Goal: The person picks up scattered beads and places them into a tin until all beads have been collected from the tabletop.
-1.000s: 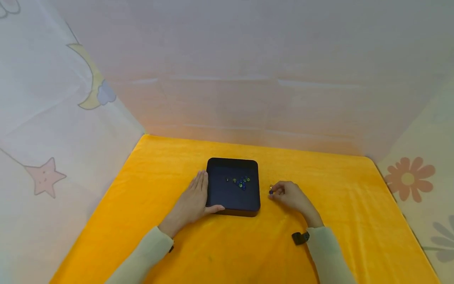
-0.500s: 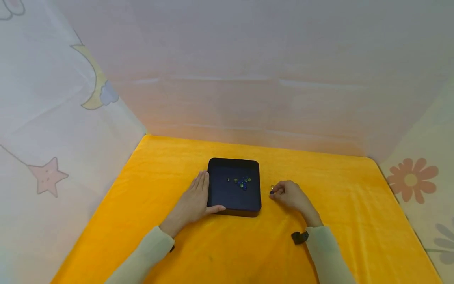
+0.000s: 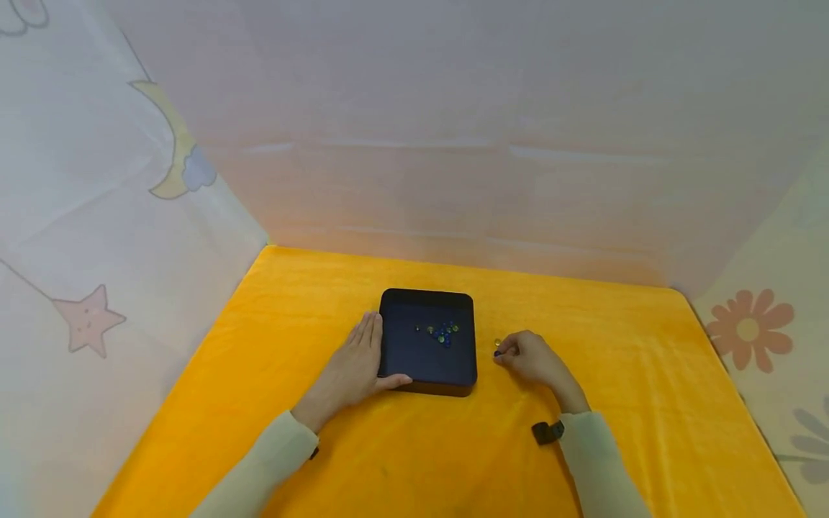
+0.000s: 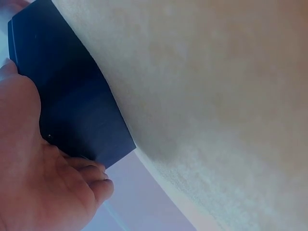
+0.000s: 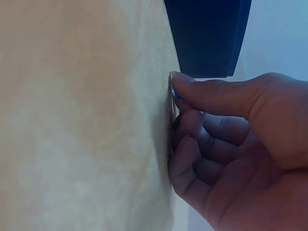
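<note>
My left hand [image 3: 350,367] lies with straight fingers along the left wall of a square black tray [image 3: 424,363], its thumb over the front rim. Inside the tray several small shiny blue and yellow-green beads [image 3: 442,339] are loosely clustered; a lone one [image 3: 417,328] sits to their left. To the right of the tray, my right hand [image 3: 534,356] pinches a small blue bead [image 3: 497,353] between thumb and fingertips at the cloth. Just beyond it lies a yellow bead [image 3: 497,342]. In the right wrist view the fingers mostly hide the blue bead [image 5: 177,96].
A yellow-orange cloth [image 3: 440,453] covers the table. Pale fabric walls [image 3: 414,180] with printed shapes stand behind it and at both sides. A dark band [image 3: 547,433] shows at the right wrist.
The left hand and tray keep their places. The right hand stays by the blue bead with only a slight shift at the fingertips, and the yellow bead shows a little more clearly.
</note>
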Demonstrator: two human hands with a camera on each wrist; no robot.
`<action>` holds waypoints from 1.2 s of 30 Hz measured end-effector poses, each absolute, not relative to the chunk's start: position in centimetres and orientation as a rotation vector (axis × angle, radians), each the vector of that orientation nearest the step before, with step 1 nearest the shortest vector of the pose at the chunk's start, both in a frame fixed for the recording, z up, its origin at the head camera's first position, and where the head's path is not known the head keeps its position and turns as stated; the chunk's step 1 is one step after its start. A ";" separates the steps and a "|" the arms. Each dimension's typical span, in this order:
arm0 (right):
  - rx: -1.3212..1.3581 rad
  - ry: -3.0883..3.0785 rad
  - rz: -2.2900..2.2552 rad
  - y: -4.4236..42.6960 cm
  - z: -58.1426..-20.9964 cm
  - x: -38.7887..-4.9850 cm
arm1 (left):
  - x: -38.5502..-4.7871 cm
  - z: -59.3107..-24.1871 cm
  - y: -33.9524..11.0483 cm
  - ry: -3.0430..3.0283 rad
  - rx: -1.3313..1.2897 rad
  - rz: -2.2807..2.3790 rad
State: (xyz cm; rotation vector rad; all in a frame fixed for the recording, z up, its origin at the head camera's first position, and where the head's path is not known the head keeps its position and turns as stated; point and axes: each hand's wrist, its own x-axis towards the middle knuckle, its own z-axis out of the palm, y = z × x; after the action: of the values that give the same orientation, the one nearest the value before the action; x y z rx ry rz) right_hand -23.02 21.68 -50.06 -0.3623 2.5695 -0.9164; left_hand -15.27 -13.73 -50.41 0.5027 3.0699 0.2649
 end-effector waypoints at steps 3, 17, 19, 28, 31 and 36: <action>-0.348 2.574 -0.917 21.7 -49.8 -23.0 | -15.4 -50.4 -13.7 3.072 0.520 0.252; -0.351 2.578 -0.995 21.7 -49.5 -23.0 | -15.1 -50.2 -13.8 3.106 0.521 0.188; -0.347 2.588 -1.001 21.7 -49.3 -23.0 | -15.1 -50.2 -13.8 3.121 0.526 0.198; -0.367 2.603 -1.005 21.2 -48.4 -23.1 | -15.3 -50.7 -14.0 3.105 0.511 0.184; -0.376 2.613 -1.007 21.0 -48.0 -23.2 | -15.3 -50.7 -14.0 3.110 0.513 0.204; -0.394 2.611 -1.027 20.7 -47.5 -23.4 | -15.3 -50.7 -13.9 3.098 0.509 0.204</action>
State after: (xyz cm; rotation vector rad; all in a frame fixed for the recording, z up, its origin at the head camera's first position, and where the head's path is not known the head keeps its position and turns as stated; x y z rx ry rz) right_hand -23.39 20.74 -47.51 -0.3939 2.6114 -1.0271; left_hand -15.34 -13.93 -50.66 0.5090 3.0977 0.2038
